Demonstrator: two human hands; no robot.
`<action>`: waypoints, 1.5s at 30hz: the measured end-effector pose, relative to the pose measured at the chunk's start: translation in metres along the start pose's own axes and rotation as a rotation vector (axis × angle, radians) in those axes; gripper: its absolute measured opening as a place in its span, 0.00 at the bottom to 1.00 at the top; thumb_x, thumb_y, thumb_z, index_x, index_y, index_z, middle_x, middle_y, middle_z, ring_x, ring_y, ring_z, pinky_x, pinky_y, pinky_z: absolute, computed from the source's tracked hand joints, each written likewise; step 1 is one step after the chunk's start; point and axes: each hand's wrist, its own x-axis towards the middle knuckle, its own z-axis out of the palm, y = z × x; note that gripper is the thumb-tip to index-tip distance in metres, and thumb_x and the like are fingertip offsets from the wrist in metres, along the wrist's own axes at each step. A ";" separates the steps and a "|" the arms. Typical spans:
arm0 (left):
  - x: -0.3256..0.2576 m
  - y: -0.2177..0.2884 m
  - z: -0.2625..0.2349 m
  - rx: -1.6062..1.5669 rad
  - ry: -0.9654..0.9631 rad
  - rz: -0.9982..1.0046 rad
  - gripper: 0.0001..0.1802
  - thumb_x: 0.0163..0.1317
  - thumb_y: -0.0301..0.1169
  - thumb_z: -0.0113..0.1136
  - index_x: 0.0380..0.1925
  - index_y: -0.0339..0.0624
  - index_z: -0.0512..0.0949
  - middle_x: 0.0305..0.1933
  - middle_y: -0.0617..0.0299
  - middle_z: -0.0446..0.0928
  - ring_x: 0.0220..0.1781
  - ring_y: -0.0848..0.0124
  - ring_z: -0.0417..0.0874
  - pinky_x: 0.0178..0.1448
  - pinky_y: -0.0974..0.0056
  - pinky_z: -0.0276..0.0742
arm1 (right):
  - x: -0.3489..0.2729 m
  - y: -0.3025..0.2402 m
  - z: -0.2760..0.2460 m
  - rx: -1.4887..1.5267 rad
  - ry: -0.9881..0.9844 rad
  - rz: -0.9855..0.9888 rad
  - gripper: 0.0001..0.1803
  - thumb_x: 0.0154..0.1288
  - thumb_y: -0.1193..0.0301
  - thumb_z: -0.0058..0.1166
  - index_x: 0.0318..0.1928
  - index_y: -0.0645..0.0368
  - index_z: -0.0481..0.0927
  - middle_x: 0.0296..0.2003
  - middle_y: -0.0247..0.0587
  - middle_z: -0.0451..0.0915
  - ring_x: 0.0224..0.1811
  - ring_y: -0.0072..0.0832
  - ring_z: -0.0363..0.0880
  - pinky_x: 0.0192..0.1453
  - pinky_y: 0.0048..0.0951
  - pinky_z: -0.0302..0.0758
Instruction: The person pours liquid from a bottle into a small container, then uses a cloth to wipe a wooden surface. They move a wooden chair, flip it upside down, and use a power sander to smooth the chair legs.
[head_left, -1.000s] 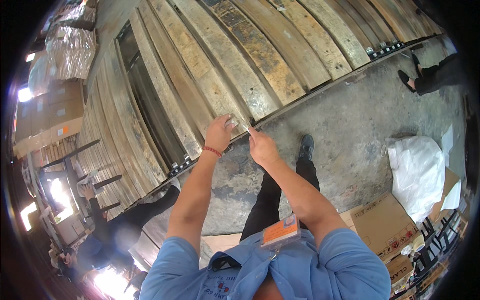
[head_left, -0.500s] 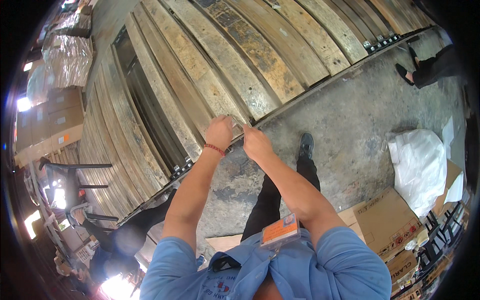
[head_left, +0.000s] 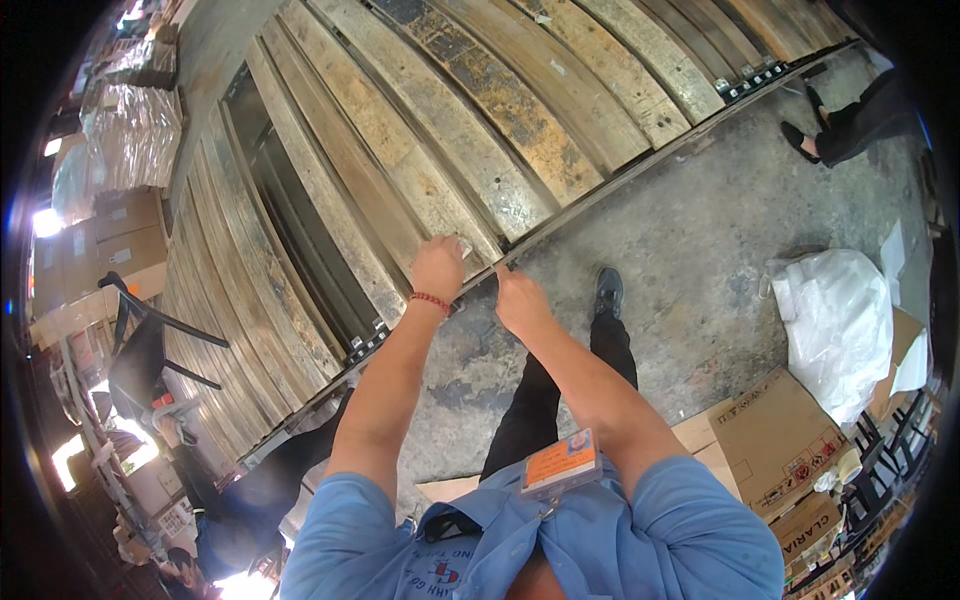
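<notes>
In the head view, the person's left hand [head_left: 437, 265] is over the near edge of a slatted wooden bench [head_left: 400, 165], fingers curled around a small pale piece [head_left: 465, 247], mostly hidden, its kind too small to tell. A red bracelet [head_left: 432, 301] circles that wrist. The right hand [head_left: 522, 303] is just beside it, to the right, its forefinger pointing at the bench's edge and the other fingers folded in; whether it grips anything, I cannot tell. The two hands are apart.

On the concrete floor [head_left: 690, 280] to the right lie a crumpled white plastic sheet [head_left: 835, 330] and brown cardboard [head_left: 775, 440]. At the left, a co-worker [head_left: 245, 505] reaches toward a tilted black chair [head_left: 138, 360], near stacked brown cartons [head_left: 125, 240].
</notes>
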 end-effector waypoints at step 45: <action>-0.309 0.398 -0.089 -1.268 -1.306 0.250 0.11 0.69 0.34 0.57 0.45 0.38 0.74 0.39 0.58 0.80 0.35 0.70 0.81 0.41 0.64 0.79 | -0.611 0.114 -0.166 1.668 1.108 0.157 0.16 0.76 0.64 0.46 0.55 0.62 0.75 0.25 0.31 0.74 0.19 0.18 0.66 0.21 0.22 0.64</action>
